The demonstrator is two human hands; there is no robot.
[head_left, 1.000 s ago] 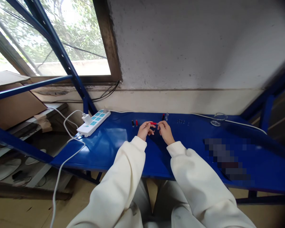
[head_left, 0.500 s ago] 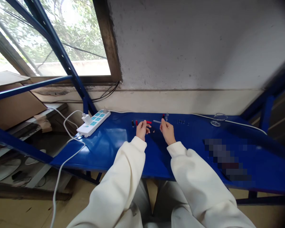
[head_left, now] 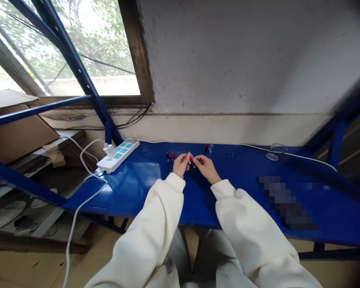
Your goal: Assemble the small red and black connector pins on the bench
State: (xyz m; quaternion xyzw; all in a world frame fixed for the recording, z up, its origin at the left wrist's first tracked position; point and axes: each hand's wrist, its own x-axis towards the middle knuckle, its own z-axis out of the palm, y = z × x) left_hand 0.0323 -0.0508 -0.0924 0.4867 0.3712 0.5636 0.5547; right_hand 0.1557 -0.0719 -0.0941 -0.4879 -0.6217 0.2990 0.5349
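My left hand [head_left: 181, 165] and my right hand [head_left: 207, 168] meet over the blue table, fingers of both pinched together. Between their fingertips is a small red tube [head_left: 191, 159] with a clear end pointing up and left. The fingers cover much of it, so how the red and clear parts join is hidden. Left of my left hand stand a black tube [head_left: 168, 156] and another short red tube [head_left: 172, 156]. Behind my right hand are a dark red piece [head_left: 206, 148] and a clear tube [head_left: 211, 148].
Several tiny clear pieces [head_left: 229, 154] lie to the right on the blue table [head_left: 138, 196]. A clear glass dish [head_left: 278, 148] stands farther right, by a white cable. A white power strip [head_left: 119, 155] sits at the left edge. A pixelated dark object [head_left: 285, 202] lies at front right.
My right hand has moved left to my left hand. The red tube and the clear stick, held apart before, are now together between the fingertips, the red part tilted.
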